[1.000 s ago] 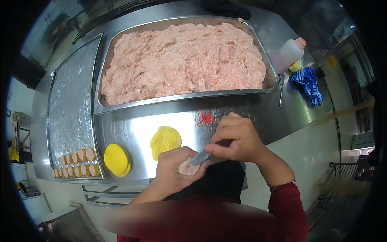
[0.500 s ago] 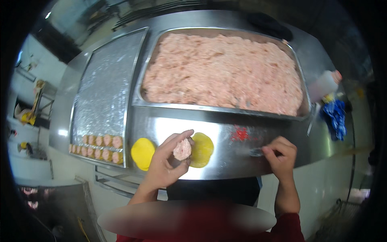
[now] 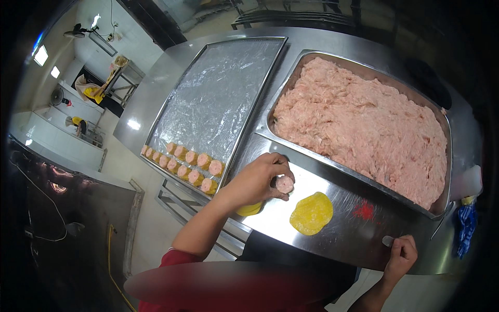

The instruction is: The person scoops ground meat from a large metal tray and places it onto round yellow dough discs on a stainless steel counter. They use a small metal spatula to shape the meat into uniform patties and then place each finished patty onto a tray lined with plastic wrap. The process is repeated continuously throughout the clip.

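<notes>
My left hand point(image 3: 257, 179) curls its fingers round a small dumpling point(image 3: 284, 185), whose pink meat top shows. It is above the table, beside a stack of yellow wrappers point(image 3: 250, 209) that it partly hides. A single yellow wrapper point(image 3: 312, 214) lies flat to its right. At the front right, my right hand point(image 3: 402, 256) pinches a small flat metal spatula point(image 3: 388, 241), its rounded end pointing left. Pink minced meat point(image 3: 358, 125) fills a large steel pan point(image 3: 353, 178). Rows of yellow-wrapped dumplings point(image 3: 191, 158) stand at the near end of a film-lined tray point(image 3: 218, 88).
Red bits point(image 3: 364, 210) lie in a small heap between the loose wrapper and the pan. A pale bottle point(image 3: 469, 182) and a blue cloth point(image 3: 466, 229) are at the table's right end. The near edge of the steel table point(image 3: 358, 252) runs below my hands.
The view has turned, so the tray and pan appear tilted. My left hand with the dumpling has moved off the loose wrapper toward the tray. My right hand still holds the spatula.
</notes>
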The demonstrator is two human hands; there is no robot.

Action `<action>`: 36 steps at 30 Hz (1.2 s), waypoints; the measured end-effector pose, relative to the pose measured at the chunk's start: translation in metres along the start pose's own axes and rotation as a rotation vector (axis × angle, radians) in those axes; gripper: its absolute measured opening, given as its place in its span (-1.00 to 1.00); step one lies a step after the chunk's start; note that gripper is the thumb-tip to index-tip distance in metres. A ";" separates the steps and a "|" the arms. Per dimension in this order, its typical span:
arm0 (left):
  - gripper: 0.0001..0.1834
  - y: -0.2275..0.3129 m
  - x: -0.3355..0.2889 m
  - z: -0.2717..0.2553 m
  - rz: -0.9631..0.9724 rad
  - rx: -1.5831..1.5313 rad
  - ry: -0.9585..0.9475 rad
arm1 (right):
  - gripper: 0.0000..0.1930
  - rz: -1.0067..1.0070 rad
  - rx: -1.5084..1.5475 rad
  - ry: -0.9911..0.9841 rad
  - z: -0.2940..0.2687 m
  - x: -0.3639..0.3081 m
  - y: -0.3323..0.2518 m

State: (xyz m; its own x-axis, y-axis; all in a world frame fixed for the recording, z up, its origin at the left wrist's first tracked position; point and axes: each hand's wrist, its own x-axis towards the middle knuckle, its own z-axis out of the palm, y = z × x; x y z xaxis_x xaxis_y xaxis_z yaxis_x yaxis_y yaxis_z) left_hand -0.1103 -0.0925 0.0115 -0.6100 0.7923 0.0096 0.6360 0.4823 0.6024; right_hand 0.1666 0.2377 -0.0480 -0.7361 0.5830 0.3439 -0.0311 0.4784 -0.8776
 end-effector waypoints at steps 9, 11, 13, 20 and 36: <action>-0.53 0.018 0.000 -0.012 -0.020 0.056 -0.137 | -0.78 0.042 -0.010 -0.007 0.001 0.001 -0.008; -0.60 0.019 0.001 -0.014 -0.005 0.103 -0.137 | -0.77 0.032 -0.041 0.006 0.001 0.001 -0.009; -0.57 0.019 0.003 -0.015 -0.026 0.164 -0.193 | -0.77 0.054 -0.038 0.009 0.002 0.001 -0.010; -0.55 0.028 0.001 -0.013 -0.072 0.195 -0.131 | -0.77 0.027 -0.048 0.012 0.003 0.003 -0.011; -0.63 0.011 -0.006 -0.020 -0.005 0.110 -0.141 | -0.76 0.021 -0.196 0.035 -0.001 0.003 -0.005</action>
State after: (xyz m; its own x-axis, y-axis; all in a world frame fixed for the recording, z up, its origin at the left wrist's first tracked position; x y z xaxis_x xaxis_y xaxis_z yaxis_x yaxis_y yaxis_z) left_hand -0.1093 -0.0990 0.0343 -0.5463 0.8304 -0.1098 0.6854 0.5185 0.5114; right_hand 0.1650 0.2381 -0.0425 -0.7110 0.6151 0.3409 0.1187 0.5828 -0.8039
